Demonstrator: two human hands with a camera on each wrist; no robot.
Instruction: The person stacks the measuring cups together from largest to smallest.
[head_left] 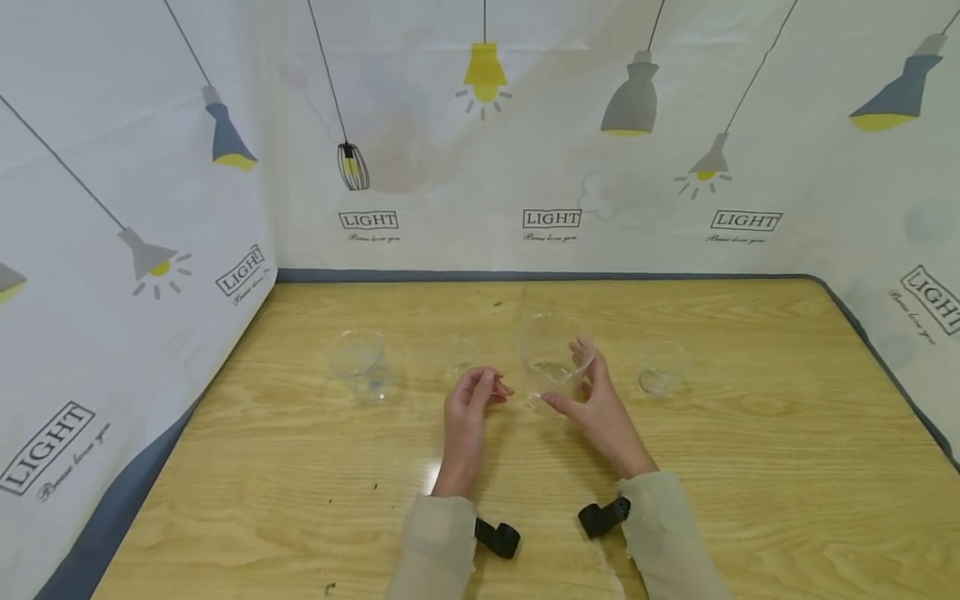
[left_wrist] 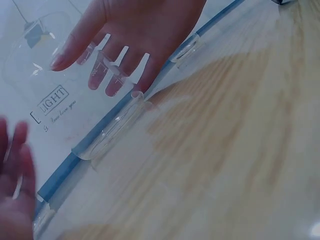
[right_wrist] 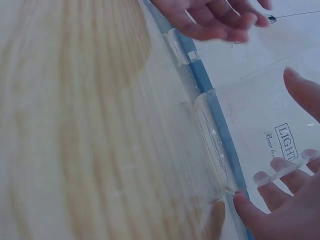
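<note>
A large clear measuring cup (head_left: 542,333) stands upright on the table, with markings on its wall that show in the left wrist view. My right hand (head_left: 600,408) holds it from the right, thumb at the front and fingers spread round behind. Through the clear wall, those right fingers (left_wrist: 116,82) are visible. My left hand (head_left: 471,404) hovers just left of the cup, its fingers loosely bent and nothing seen between them. In the right wrist view the left hand (right_wrist: 212,20) appears at the top, apart from the cup base (right_wrist: 215,142).
On the left stands another clear cup (head_left: 358,358). A small clear cup (head_left: 462,354) sits behind my left hand, and one more (head_left: 663,367) is to the right. The wooden table (head_left: 315,467) ends at a patterned curtain (head_left: 450,167) behind and on both sides.
</note>
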